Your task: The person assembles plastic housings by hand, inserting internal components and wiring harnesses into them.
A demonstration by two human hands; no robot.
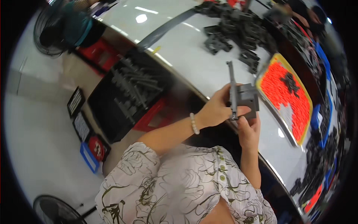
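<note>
Bar of slim grey, rigid-looking material [232,84], gripped by the left hand [214,112] beside a boxy grey block [248,98] that the right hand [250,133] supports near the glossy white surface [201,69], should handle stiff and light, best pinched along its sides.

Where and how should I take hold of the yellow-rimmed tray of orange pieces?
Probably by mid-length of the tray's long left rim, coming from the left, near the right hand: that edge is exposed, with white tabletop beside it, whereas a dark panel runs close along the opposite side. The orange pieces look loose, so keep it level.
</note>
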